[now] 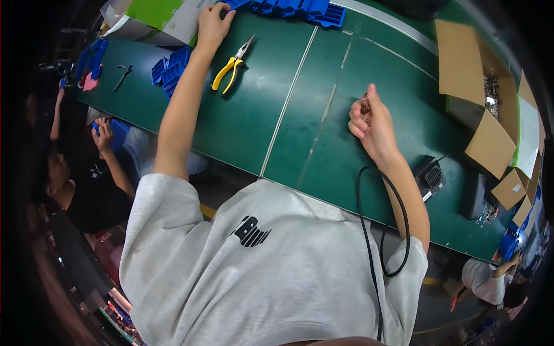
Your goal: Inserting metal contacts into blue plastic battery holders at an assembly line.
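At the far edge of the bench, my left hand [213, 26] reaches out, its fingertips closed at the end of a row of blue plastic parts [283, 7]. How much of a part is between the fingers is hard to see. My right hand [372, 124] is raised over the right half of the bench, its fingers curled around small brownish, shiny pieces too tiny to name and its thumb pointing up. Between the two arms, closer to the left, lie yellow-and-black long-nose pliers [232, 68]. More blue plastic parts [172, 70] sit left of my left forearm.
A green-and-white box [164, 20] stands far left, near small dark cutters [122, 76]. Open cardboard boxes [461, 60] holding small metal parts line the right. A black device with a grille [430, 176] lies by my right forearm, near a looping black cable [359, 196]. Co-workers sit at both sides.
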`<state>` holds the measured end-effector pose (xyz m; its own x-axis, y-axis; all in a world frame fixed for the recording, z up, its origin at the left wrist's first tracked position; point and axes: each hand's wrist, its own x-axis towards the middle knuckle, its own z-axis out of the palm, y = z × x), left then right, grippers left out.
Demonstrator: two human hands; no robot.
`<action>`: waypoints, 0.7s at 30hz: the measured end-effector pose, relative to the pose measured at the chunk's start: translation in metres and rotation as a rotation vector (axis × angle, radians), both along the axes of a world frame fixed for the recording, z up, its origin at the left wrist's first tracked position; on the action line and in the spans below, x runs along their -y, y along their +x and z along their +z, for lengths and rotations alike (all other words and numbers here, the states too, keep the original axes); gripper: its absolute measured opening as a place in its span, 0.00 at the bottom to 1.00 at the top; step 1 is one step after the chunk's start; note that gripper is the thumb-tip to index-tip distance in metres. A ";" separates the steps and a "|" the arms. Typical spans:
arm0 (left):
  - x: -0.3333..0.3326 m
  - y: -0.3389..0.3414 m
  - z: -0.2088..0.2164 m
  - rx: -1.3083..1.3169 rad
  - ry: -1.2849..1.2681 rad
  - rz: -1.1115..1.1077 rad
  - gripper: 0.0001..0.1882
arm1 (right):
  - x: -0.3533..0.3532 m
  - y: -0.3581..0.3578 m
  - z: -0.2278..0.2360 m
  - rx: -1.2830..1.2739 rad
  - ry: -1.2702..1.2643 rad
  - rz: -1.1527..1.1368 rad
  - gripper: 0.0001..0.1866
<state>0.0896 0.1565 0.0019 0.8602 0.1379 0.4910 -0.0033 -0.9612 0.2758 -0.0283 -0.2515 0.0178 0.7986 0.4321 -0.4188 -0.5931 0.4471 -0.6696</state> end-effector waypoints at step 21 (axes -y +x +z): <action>0.165 -0.113 0.023 -0.200 -0.408 -0.498 0.10 | 0.006 0.000 -0.006 0.230 -0.159 -0.159 0.20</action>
